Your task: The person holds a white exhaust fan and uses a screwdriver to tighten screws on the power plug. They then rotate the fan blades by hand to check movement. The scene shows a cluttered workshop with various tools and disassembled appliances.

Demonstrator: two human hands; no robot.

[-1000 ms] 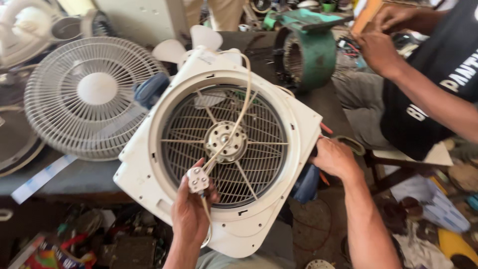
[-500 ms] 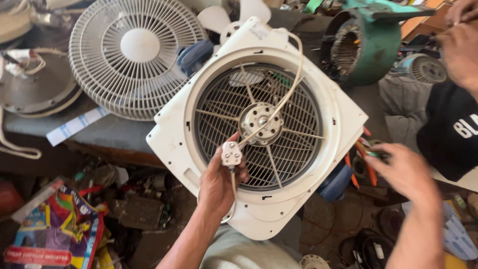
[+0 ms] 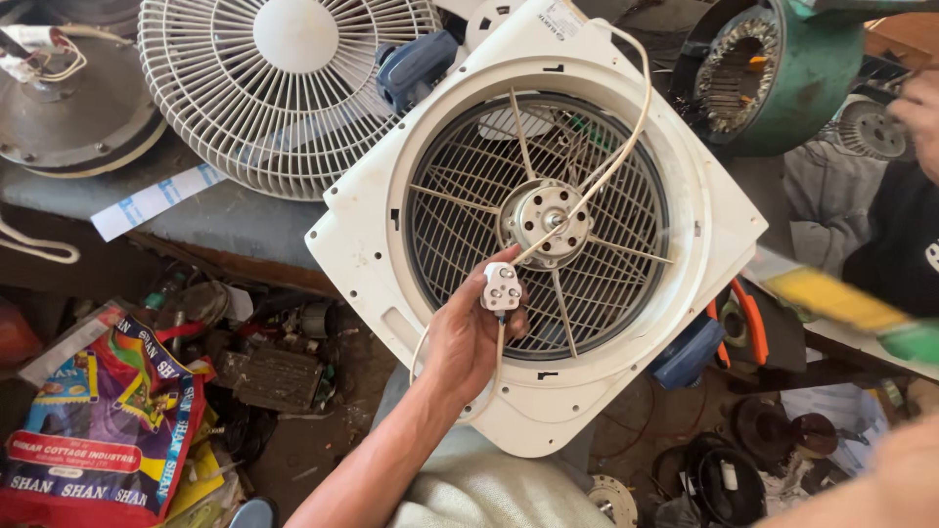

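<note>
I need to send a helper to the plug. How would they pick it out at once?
Find the square white fan housing in the middle. Against its lower grille, the left hand holds a small white plug, the only piece on the cream cord.

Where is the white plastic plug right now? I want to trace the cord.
In the head view, the white plastic plug sits in the left hand, low-centre, over the square white fan housing's grille, beside the metal motor hub.

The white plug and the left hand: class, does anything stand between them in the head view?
Nothing visible does. The left hand already grips the white plug against the grille of the white box fan, fingers wrapped round it. Its cream cord loops over the motor hub. The right hand is blurred at the frame's corner.
</note>
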